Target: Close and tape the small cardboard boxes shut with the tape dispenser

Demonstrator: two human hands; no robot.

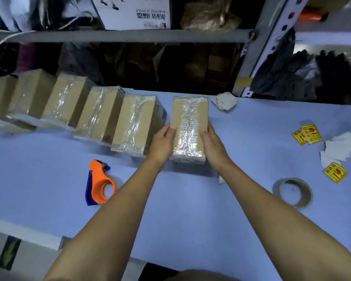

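Observation:
A small cardboard box with clear tape along its top stands on the blue table. My left hand holds its left side, thumb on the top face. My right hand holds its right side, thumb also on top. To the box's left runs a row of several taped boxes stretching toward the far left. The orange and blue tape dispenser lies on the table at the left, apart from both hands.
A roll of tape lies on the right. Yellow stickers and white paper slips sit near the right edge. A crumpled paper lies behind the box. Metal shelving with dark goods rises behind the table.

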